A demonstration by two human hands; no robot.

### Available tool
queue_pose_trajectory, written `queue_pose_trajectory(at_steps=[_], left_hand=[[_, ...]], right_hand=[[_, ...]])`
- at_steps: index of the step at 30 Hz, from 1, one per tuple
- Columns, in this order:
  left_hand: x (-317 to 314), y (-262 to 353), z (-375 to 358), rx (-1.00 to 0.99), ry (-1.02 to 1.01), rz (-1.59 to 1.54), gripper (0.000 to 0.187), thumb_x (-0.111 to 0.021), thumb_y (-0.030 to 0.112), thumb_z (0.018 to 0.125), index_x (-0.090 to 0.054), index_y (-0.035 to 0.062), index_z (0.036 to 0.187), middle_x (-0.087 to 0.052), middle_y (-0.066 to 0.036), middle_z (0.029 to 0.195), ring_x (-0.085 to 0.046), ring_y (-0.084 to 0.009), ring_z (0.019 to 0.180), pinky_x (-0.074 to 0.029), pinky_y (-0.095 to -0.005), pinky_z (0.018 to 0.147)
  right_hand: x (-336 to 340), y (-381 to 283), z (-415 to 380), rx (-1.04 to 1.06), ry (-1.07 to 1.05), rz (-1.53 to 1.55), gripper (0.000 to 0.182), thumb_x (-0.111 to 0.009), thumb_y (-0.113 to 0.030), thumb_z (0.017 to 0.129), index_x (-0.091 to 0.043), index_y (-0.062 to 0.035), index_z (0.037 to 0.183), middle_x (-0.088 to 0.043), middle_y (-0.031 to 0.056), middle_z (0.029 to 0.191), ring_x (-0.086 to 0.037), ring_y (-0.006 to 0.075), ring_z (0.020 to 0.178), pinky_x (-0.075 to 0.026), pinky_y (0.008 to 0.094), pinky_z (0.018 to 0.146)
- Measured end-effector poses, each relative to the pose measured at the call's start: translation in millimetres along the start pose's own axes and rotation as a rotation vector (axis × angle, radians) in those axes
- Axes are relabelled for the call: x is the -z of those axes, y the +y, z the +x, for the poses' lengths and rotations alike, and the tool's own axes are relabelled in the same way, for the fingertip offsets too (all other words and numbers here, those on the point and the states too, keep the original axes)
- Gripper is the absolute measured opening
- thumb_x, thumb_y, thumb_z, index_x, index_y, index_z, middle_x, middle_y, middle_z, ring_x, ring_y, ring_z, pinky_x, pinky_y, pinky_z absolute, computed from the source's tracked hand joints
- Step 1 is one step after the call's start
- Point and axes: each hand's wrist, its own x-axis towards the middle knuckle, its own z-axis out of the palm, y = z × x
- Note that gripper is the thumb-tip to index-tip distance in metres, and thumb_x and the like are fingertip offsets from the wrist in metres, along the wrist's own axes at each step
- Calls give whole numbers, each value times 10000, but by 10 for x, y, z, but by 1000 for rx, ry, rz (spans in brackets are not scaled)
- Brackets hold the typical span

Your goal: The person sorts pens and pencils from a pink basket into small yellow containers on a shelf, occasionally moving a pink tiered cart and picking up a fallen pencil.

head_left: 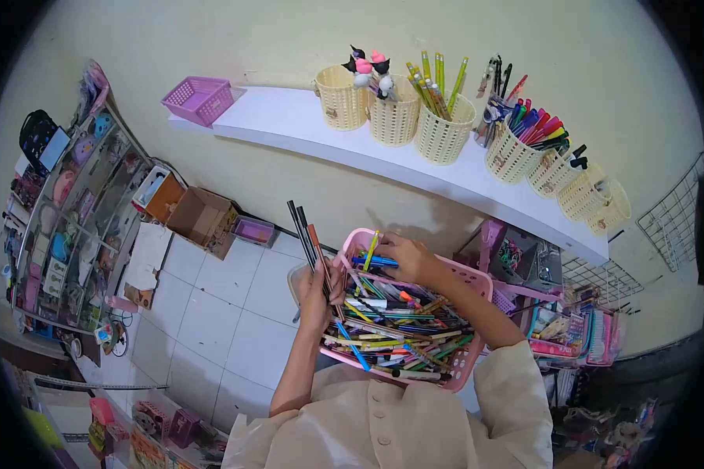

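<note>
A pink basket (477, 293) full of loose pens and pencils rests against my body. My left hand (316, 301) is closed around several long pencils (302, 227), mostly black with one reddish-brown, held upright at the basket's left edge. Over the far side of the basket, my right hand (408, 259) has its fingers curled down on a blue pen (374, 261). A yellow-green pencil (371, 252) stands tilted beside those fingers. Part of the right fingertips is hidden among the pens.
A white wall shelf (289, 125) ahead carries a purple basket (199, 100) and several cream cups, including one with yellow-green pencils (444, 131) and one with coloured markers (511, 156). A cardboard box (199, 219) sits on the tiled floor. A stocked display rack (70, 211) stands left.
</note>
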Motion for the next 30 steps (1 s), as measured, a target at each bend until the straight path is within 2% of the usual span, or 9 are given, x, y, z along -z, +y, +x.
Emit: queue_pose_trajectory(at_steps=[2,5,12,20,22,24,26,29,30], left_hand=[[-44,73,10,-14,-69,146,226,-372,274,864,-408,54,902,-373,-14,561,-297,-52,412,-229,-169,357],[-157,99,54,60,-22,269,220,-358,261,870,-421,51,887,-367,-10,541,-292,-51,409,-226,-168,356],[-196,105,83,137,-98,308,243,-359,288,869,-417,54,837,-390,-13,551,-342,-64,413,-216,-168,337],[-288,90,122,228,-180,313,257,-349,291,870,-411,45,829,-510,-84,627,-347,-80,379,-222,-176,312],[-307,75,148,245,-191,282,256,-347,289,871,-410,43,833,-527,-98,650,-345,-79,375,-224,-177,309],[-289,9,201,190,-158,312,256,-339,286,875,-414,43,842,-491,-61,584,-333,-73,367,-216,-172,316],[-220,-54,263,146,-151,375,257,-335,287,877,-415,44,846,-460,-39,551,-329,-68,370,-210,-171,320],[-281,-83,236,11,-103,417,242,-339,280,879,-412,52,843,-352,26,486,-304,-46,379,-197,-168,335],[-307,-79,220,-144,-62,420,226,-344,271,878,-407,56,841,-344,30,493,-296,-39,384,-200,-169,339]], right_hand=[[27,-20,-33,121,148,74,405,-590,-137,611,-527,-141,1011,-529,149,955,-526,301,815,-423,392,724],[-2,77,-62,80,100,124,359,-584,-109,620,-533,-88,976,-554,158,843,-532,314,769,-425,391,708],[68,73,-127,282,214,314,269,-582,-83,649,-541,-5,904,-550,165,805,-530,324,718,-435,362,661],[233,-20,-286,264,701,328,244,-667,-18,592,-566,17,811,-561,93,683,-529,137,553,-410,239,501],[261,8,-334,195,733,411,235,-669,-14,598,-567,19,807,-567,80,677,-531,119,563,-409,224,507],[326,1,-406,127,763,490,226,-671,-10,604,-569,21,803,-572,68,671,-532,102,574,-407,209,513],[445,-86,-521,-89,797,804,174,-666,-42,640,-580,20,778,-557,43,660,-500,66,571,-385,210,494],[552,-92,-631,-78,879,891,179,-670,-41,639,-583,23,782,-564,30,671,-485,57,582,-377,201,509],[567,-102,-648,-47,894,962,175,-667,-36,638,-587,17,784,-565,26,667,-480,56,586,-368,189,522]])
